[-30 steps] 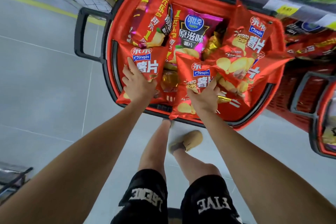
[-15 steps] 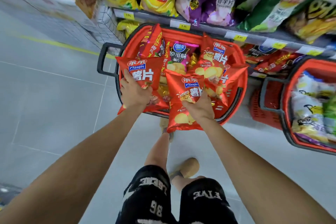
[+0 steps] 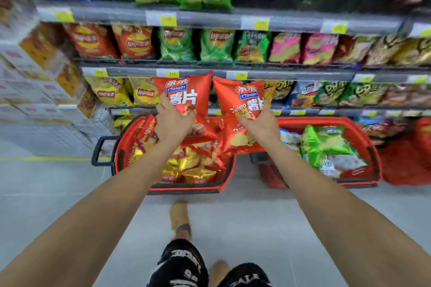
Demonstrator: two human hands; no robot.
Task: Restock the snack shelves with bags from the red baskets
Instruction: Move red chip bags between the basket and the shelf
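Left hand (image 3: 173, 121) grips left bag (image 3: 184, 95) at mid-height, fingers wrapped around it. Right hand (image 3: 261, 123) likewise clasps right bag (image 3: 240, 109), both above basket (image 3: 186, 190).

- Two baskets sit on the floor before the shelves, left basket (image 3: 130, 147) beside right basket (image 3: 370, 147).
- Left hand (image 3: 173, 121) and right hand (image 3: 261, 124) each hold a bag above them, left bag (image 3: 184, 93) beside right bag (image 3: 242, 100), seemingly almost touching.

Both red bags (image 3: 184, 98) (image 3: 242, 105) lifted (clear of basket (image 3: 191, 187)).
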